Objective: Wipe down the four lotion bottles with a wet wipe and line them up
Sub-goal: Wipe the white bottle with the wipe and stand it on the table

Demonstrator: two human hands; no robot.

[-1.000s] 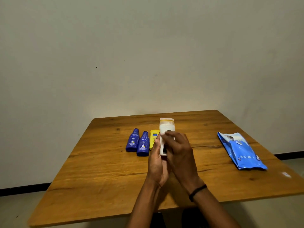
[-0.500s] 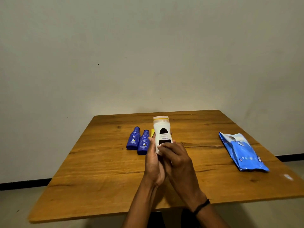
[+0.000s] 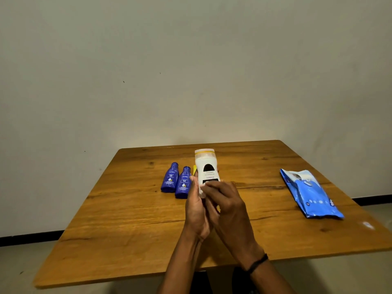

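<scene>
I hold a white lotion bottle with a yellow-banded cap above the middle of the wooden table. My left hand grips its lower part from the left. My right hand covers the bottle's lower front; a small white piece, seemingly the wet wipe, shows between the fingers. Two blue lotion bottles lie side by side left of my hands. A yellow bottle is mostly hidden behind the white one.
A blue wet-wipe pack lies near the table's right edge. A small white spot marks the near right corner. A plain wall stands behind the table.
The white bottle has turned so its dark label faces me, and my right hand has slid down from its upper part to its lower front.
</scene>
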